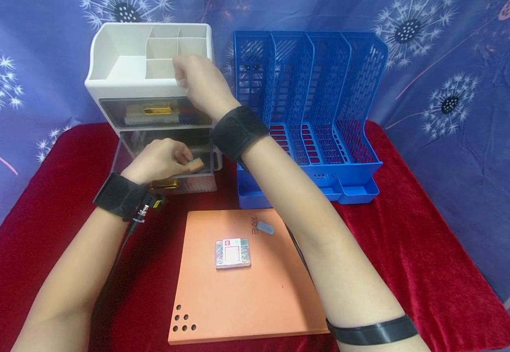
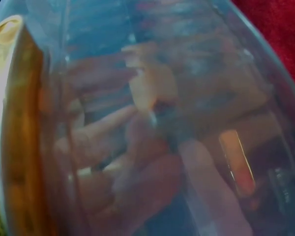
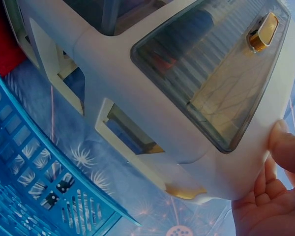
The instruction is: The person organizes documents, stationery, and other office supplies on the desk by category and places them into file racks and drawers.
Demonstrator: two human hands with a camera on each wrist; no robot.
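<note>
The left hand (image 1: 160, 159) pinches a small orange block (image 1: 195, 165), not yet released, at the open lower drawer (image 1: 197, 185); the right hand (image 1: 204, 83) grips the white organizer (image 1: 123, 89); a clear box (image 1: 233, 254) lies outside.

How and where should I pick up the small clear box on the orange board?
Probably pinch the clear box by its left and right edges, coming from above on the near side. It is squarish and lies flat, with bare orange board around it; the small pale piece lies beyond its far right corner, and the right forearm passes farther right.
</note>
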